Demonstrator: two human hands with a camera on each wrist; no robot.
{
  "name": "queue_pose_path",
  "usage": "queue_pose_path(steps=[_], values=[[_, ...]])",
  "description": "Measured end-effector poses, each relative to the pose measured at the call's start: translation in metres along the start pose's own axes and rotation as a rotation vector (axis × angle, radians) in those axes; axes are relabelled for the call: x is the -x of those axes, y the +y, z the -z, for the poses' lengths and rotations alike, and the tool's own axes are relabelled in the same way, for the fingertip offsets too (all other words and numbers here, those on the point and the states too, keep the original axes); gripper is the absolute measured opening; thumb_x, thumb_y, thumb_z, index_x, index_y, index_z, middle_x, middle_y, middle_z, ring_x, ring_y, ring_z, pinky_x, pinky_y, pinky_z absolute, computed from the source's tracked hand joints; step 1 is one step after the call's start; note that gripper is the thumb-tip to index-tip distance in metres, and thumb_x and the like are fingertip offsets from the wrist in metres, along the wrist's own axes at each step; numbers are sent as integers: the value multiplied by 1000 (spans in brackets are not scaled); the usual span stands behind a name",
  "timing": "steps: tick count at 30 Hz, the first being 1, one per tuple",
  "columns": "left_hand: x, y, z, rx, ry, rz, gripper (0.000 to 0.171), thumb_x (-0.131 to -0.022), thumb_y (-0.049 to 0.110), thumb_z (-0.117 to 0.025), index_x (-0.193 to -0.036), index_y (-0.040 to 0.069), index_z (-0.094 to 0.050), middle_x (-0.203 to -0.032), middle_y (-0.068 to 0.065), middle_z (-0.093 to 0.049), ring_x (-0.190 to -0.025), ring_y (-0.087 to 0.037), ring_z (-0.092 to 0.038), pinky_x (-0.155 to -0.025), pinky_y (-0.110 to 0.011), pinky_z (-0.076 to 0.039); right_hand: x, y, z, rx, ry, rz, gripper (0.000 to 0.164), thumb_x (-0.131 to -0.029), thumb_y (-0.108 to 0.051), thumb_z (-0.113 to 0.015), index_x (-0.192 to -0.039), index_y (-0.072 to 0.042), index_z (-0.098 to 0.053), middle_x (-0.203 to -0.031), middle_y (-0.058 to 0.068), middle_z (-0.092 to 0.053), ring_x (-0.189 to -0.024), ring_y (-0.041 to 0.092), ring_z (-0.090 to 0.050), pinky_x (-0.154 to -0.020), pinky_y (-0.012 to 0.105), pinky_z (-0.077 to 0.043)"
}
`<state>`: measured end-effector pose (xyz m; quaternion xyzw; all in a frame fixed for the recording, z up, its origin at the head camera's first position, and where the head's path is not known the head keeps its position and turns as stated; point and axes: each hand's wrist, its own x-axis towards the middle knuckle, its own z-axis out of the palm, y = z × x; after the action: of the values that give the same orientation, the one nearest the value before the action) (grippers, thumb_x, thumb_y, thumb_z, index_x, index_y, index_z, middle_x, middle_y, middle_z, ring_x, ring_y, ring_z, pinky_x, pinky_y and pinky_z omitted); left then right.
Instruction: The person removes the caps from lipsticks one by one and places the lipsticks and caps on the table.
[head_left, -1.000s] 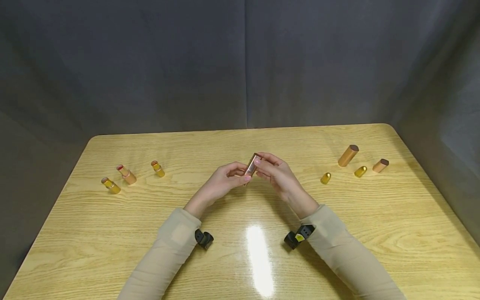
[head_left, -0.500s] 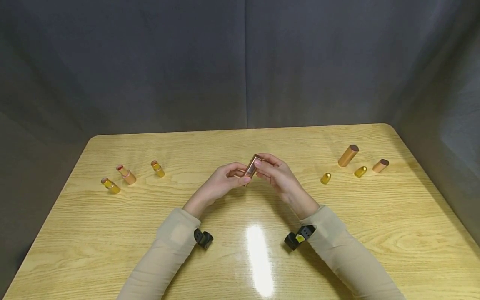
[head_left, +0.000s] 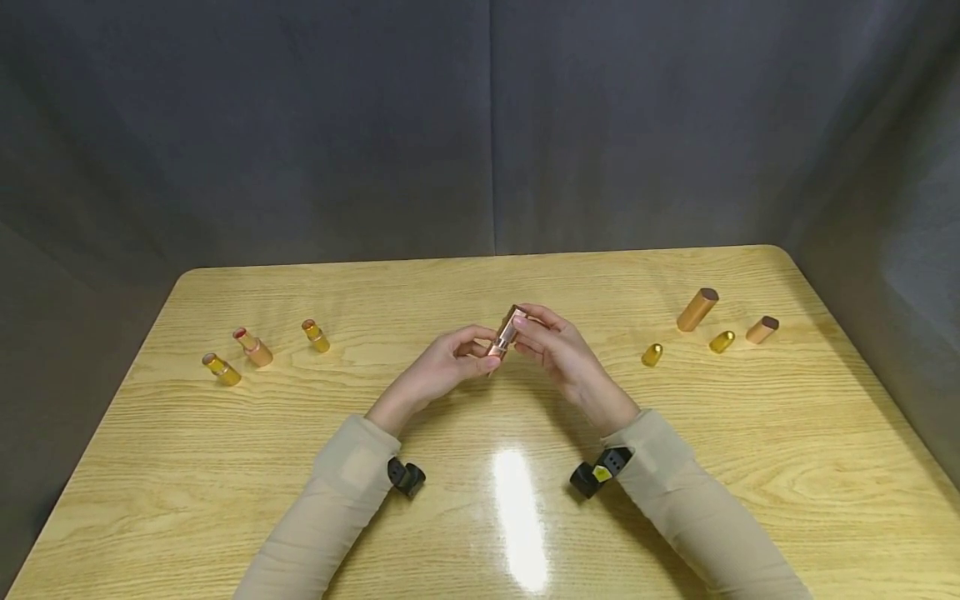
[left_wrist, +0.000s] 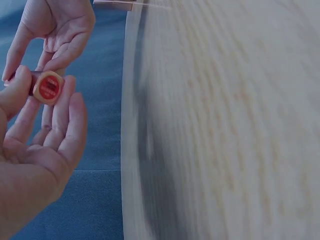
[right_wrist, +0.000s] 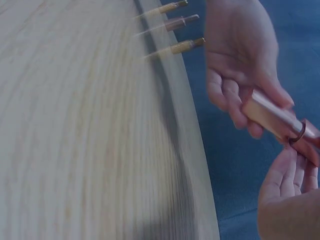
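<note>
Both hands hold a shiny rose-gold lipstick (head_left: 506, 332) above the middle of the table. My left hand (head_left: 442, 360) pinches its lower end, the base (right_wrist: 272, 116), between thumb and fingers; a red round label (left_wrist: 49, 87) shows on the bottom. My right hand (head_left: 558, 354) pinches the cap (right_wrist: 311, 144) at the upper end. Base and cap are in line, tilted up to the right, and a narrower collar shows at the joint between them. Fingers hide part of the cap.
At left stand three uncapped lipsticks: two gold (head_left: 222, 370) (head_left: 316, 336) and one pink-gold (head_left: 253, 347). At right stand two gold rounded caps (head_left: 652, 355) (head_left: 722, 342) and two copper caps, one tall (head_left: 697, 309), one short (head_left: 762, 330). A dark curtain (head_left: 480, 125) hangs behind the wooden table (head_left: 420, 517).
The cap has slid slightly up and away from the base, so the joint between them now shows. The hands have otherwise barely moved; the other lipsticks and caps stay put.
</note>
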<state>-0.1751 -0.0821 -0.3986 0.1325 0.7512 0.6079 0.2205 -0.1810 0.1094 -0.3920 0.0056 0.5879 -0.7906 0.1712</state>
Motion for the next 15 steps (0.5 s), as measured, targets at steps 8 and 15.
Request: queue_pose_path(steps=[8,15], values=[[0,-3,1,-14,-5,20,37,-94,12,-60,-130,5,-54,-113,-20,-63,-105,-35,-63,-93,-42,-53,-1,-1,3,21,-2,-3,20,-97,-7,-51,-96,-26,-60,-87,-16,-67,-82,0,-65,-81,18,-51],[-1,-6,0,-5,-8,35,36,-94,10,-61,-129,4,-55,-111,-19,-64,-102,-33,-64,-91,-40,-54,0,-2,3,6,12,-8,18,-97,-8,-51,-98,-24,-58,-86,-16,-68,-81,-1,-66,-80,18,-52]])
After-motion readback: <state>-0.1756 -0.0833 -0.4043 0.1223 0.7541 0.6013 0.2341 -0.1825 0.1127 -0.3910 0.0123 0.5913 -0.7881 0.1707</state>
